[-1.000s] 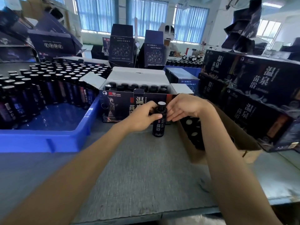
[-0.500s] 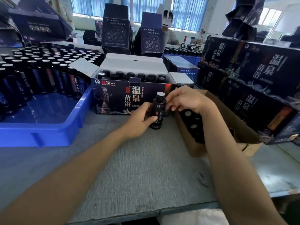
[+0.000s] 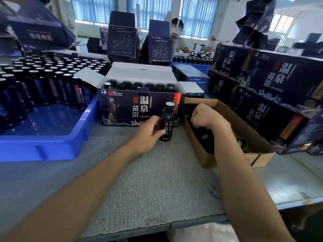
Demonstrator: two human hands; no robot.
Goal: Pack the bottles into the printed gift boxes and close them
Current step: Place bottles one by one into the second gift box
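- Counter (image 3: 139, 180): grey matted work surface; both forearms reached across it from the near edge.
- Left grip (image 3: 146, 131): clamped around the lower body of one bottle (image 3: 168, 124), which stood upright on the counter, touching or just in front of the box face. It was probably steadied there before being lifted in.
- Right grip (image 3: 204, 116): fingers curled together in a fist over the carton (image 3: 244, 130). No object showed in it, though the palm faced away.
- Carton: brown and open-topped, placed beside the working hand, probably as a supply. Its dark contents were too shadowed to identify.
- Gift box (image 3: 139, 105): flaps open, with rows of capped bottles already inside. Whether a slot remained free could not be seen behind the front wall.
- Tray (image 3: 52, 142): blue, to the left, holding the bottle stock (image 3: 43, 84) upright and within reach; its left end was cut off.
- Closed boxes (image 3: 271, 84): stacked on the right, apparently finished.
- Second person (image 3: 176, 30): far side, largely hidden behind upright boxes.
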